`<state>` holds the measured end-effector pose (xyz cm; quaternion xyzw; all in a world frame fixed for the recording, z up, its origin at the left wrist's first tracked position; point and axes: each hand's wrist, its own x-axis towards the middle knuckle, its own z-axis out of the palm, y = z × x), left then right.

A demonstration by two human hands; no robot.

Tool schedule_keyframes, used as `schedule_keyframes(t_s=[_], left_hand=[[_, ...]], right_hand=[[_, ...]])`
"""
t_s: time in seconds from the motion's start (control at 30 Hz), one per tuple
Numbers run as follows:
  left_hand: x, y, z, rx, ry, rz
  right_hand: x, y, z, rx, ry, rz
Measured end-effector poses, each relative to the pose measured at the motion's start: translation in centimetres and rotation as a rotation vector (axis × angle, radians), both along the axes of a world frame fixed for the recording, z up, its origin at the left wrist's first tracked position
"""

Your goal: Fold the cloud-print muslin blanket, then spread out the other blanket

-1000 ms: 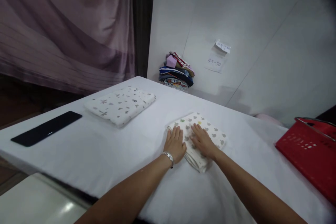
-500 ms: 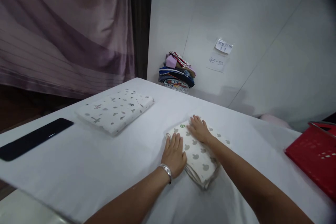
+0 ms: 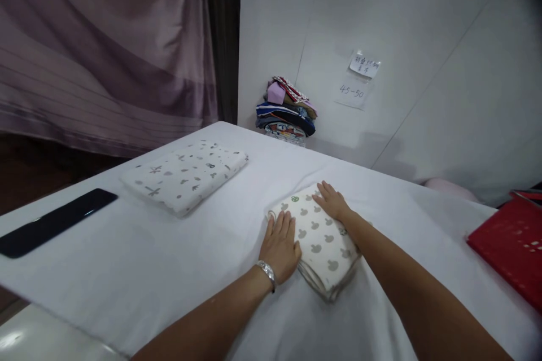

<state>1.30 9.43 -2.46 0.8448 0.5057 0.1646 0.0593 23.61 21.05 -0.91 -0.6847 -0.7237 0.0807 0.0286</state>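
A folded cream cloth point(image 3: 315, 232) with grey printed shapes and a small green mark lies on the white-covered table point(image 3: 203, 271). My left hand point(image 3: 280, 243), with a silver bracelet point(image 3: 267, 274) at the wrist, rests flat on the cloth's left edge, fingers stretched out. On the far right part of the same cloth lies my right hand point(image 3: 332, 201), palm down with its fingers extended. Neither hand grips the fabric. Layered folds show along the cloth's near edge. My right forearm hides some of its right side.
Left on the table are another folded cloth point(image 3: 186, 177) with a leaf-like print and a long black flat object point(image 3: 55, 223). A red bag-like item point(image 3: 508, 242) sits at the right edge. Behind stand a stack of folded fabrics point(image 3: 285, 110) and a wall with paper notes point(image 3: 351, 93).
My right hand has slid a little right across the cloth, uncovering more of its print. My left hand has stayed in nearly the same place. The view has shifted slightly.
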Motion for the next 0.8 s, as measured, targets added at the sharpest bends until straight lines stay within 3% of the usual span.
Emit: schedule_keyframes(t_s=[0.17,0.3,0.5,0.6,0.7,0.8], left_hand=[[0.0,0.0,0.2,-0.006,-0.001,-0.007],[-0.1,0.0,0.0,-0.010,-0.011,-0.005],[0.1,0.1,-0.1,-0.018,-0.024,0.003],[0.1,0.1,0.1,-0.034,-0.024,0.006],[0.1,0.1,0.2,-0.047,-0.024,0.002],[0.0,0.2,0.1,-0.039,-0.038,0.000]], right_hand=[[1.4,0.1,0.5,-0.075,0.073,0.021],[4.1,-3.0,1.2,-0.067,0.093,-0.029],[8.6,-8.5,-1.8,0.054,0.147,-0.217],[8.7,-8.6,-2.3,0.057,0.204,-0.231],[8.3,-8.5,-1.4,0.050,0.294,-0.232],[8.3,-9.5,-0.7,0.097,0.420,-0.361]])
